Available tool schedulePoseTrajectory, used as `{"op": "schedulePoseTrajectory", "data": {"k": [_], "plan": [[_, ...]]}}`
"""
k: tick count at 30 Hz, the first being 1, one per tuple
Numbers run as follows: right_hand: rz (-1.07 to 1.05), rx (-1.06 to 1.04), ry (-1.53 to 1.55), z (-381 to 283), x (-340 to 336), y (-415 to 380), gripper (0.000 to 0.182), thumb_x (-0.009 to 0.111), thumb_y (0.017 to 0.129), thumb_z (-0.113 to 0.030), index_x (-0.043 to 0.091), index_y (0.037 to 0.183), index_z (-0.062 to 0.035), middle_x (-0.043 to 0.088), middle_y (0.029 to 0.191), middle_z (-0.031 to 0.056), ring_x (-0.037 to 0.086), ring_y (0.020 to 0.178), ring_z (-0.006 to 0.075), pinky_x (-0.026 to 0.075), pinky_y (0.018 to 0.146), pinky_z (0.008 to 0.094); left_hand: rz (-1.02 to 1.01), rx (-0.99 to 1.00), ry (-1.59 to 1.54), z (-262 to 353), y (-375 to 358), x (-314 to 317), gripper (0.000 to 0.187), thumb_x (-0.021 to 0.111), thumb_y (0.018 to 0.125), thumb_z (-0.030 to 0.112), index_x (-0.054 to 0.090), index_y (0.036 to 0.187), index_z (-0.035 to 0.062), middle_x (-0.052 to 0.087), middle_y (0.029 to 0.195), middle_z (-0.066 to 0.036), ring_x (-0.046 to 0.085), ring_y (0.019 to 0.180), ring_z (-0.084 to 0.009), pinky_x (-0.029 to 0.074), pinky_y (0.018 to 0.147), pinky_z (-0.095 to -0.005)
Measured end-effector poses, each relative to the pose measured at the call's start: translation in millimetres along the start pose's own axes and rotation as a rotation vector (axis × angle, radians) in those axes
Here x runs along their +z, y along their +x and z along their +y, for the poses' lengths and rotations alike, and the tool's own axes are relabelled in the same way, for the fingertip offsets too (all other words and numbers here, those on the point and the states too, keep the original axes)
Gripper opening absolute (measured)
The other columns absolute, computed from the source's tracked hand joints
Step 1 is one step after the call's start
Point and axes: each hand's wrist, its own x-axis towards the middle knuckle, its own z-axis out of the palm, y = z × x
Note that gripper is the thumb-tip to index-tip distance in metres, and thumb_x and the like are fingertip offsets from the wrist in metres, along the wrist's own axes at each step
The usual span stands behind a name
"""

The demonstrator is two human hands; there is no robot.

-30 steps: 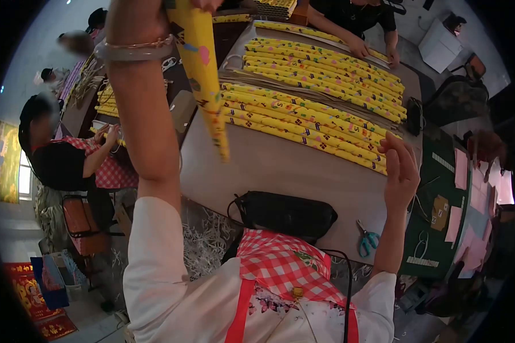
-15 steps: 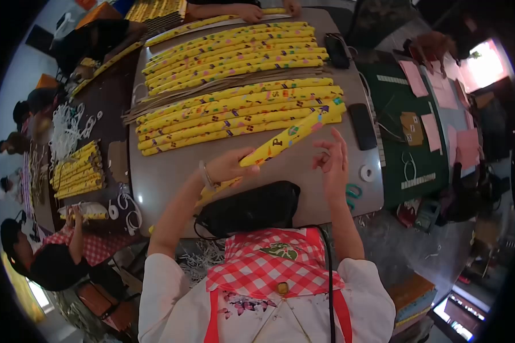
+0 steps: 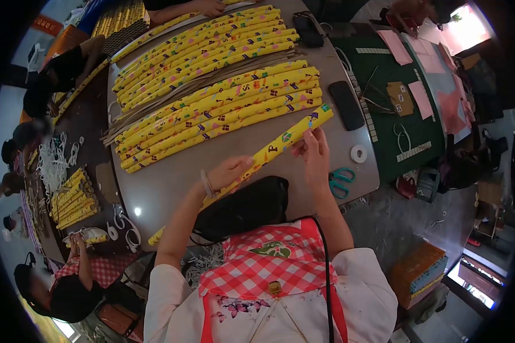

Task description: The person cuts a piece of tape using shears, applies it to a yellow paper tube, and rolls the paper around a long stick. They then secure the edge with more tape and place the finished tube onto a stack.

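Observation:
A long yellow tube printed with coloured pictures and letters slants across the table in front of me, its far end up and to the right. My left hand is closed around its middle, with a bracelet on the wrist. Close to the far end, the fingers of my right hand are bent together against the tube's lower side; their tips are partly hidden. Beneath the tube lies a black pouch. Several matching yellow tubes lie side by side just beyond.
Teal scissors, a roll of white tape and a black phone are on the right. Brown strips separate two rows of tubes. A co-worker's hand is at the far edge; another person sits at left.
My right hand, apart from the tube with fingers raised, has come onto its far end. The tube has swung a little lower. The whole view has shifted and turned.

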Motion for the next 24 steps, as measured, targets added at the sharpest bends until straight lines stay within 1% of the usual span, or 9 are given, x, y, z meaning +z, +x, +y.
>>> {"op": "schedulePoseTrajectory", "data": {"k": [1,3,10,12,17,19,20,22,24], "plan": [[-0.002,0.005,-0.001,1,2,-1,0.035,0.052,0.092,-0.022,0.044,0.118,0.0003,0.056,0.098,0.005,0.054,0.065,0.009,0.043,0.057,0.0226,0.012,-0.001,0.03,1,0,2,0.04,0.034,0.098,0.042,0.051,0.094,0.0054,0.045,0.061,0.001,0.047,0.042,-0.0069,0.04,0.04,-0.0212],[-0.009,-0.057,-0.165,1,8,-3,0.031,0.054,0.091,-0.015,0.044,0.116,0.0009,0.058,0.103,0.007,0.052,0.065,0.0077,0.044,0.056,0.022,0.029,0.016,0.069,1,0,5,0.041,0.033,0.097,0.042,0.051,0.094,0.0055,0.045,0.061,0.001,0.047,0.042,-0.0069,0.04,0.04,-0.0214],[-0.163,-0.105,-0.178,1,3,-3,0.029,0.052,0.09,-0.009,0.044,0.116,0.0018,0.058,0.111,0.0097,0.053,0.07,0.0072,0.045,0.062,0.0209,0.017,0.015,0.051,5,-5,-1,0.042,0.033,0.097,0.043,0.051,0.092,0.005,0.045,0.061,0.0,0.047,0.042,-0.0073,0.04,0.04,-0.0219],[-0.199,-0.14,-0.042,2,3,-4,0.027,0.051,0.09,-0.008,0.045,0.115,0.0018,0.057,0.112,0.0103,0.054,0.073,0.0072,0.045,0.064,0.0198,0.007,0.008,0.042,4,-5,-3,0.042,0.033,0.097,0.042,0.05,0.092,0.0051,0.045,0.061,0.0,0.047,0.042,-0.0074,0.04,0.04,-0.0219],[-0.132,-0.076,-0.059,-7,9,-7,0.029,0.047,0.09,-0.006,0.044,0.117,0.0021,0.059,0.111,0.0107,0.053,0.069,0.0069,0.046,0.062,0.0207,-0.002,0.022,0.058,3,-4,-1,0.041,0.034,0.097,0.043,0.05,0.09,0.0054,0.045,0.061,0.0,0.048,0.042,-0.0072,0.041,0.04,-0.0219],[-0.079,-0.043,-0.125,-7,9,-7,0.031,0.047,0.089,-0.006,0.044,0.119,0.0024,0.059,0.109,0.0104,0.053,0.067,0.0069,0.046,0.061,0.0209,-0.036,0.072,0.039,3,-4,0,0.036,0.043,0.095,0.04,0.051,0.093,0.0049,0.046,0.061,0.001,0.047,0.043,-0.007,0.04,0.04,-0.0218],[-0.077,-0.048,-0.109,-4,8,-7,0.032,0.047,0.09,-0.009,0.044,0.119,0.0028,0.06,0.106,0.0095,0.052,0.066,0.0063,0.045,0.06,0.0208,-0.042,0.077,0.042,5,-4,2,0.036,0.043,0.095,0.04,0.051,0.093,0.0049,0.046,0.061,0.001,0.047,0.043,-0.007,0.04,0.04,-0.0218],[-0.072,-0.057,-0.092,-5,5,-7,0.032,0.048,0.09,-0.011,0.044,0.119,0.0032,0.061,0.103,0.0085,0.052,0.065,0.0058,0.045,0.059,0.0208,-0.005,0.007,0.1,12,-6,6,0.032,0.054,0.091,0.036,0.052,0.098,0.0042,0.048,0.063,0.0,0.047,0.043,-0.0067,0.04,0.04,-0.0219],[-0.058,-0.13,-0.086,-9,5,-7,0.032,0.047,0.092,-0.016,0.047,0.118,0.0026,0.063,0.098,0.0076,0.051,0.062,0.0046,0.043,0.055,0.0191,0.012,-0.013,0.103,13,-7,7,0.032,0.057,0.09,0.034,0.053,0.1,0.0045,0.048,0.063,0.0,0.047,0.043,-0.0067,0.04,0.04,-0.0221]]}}
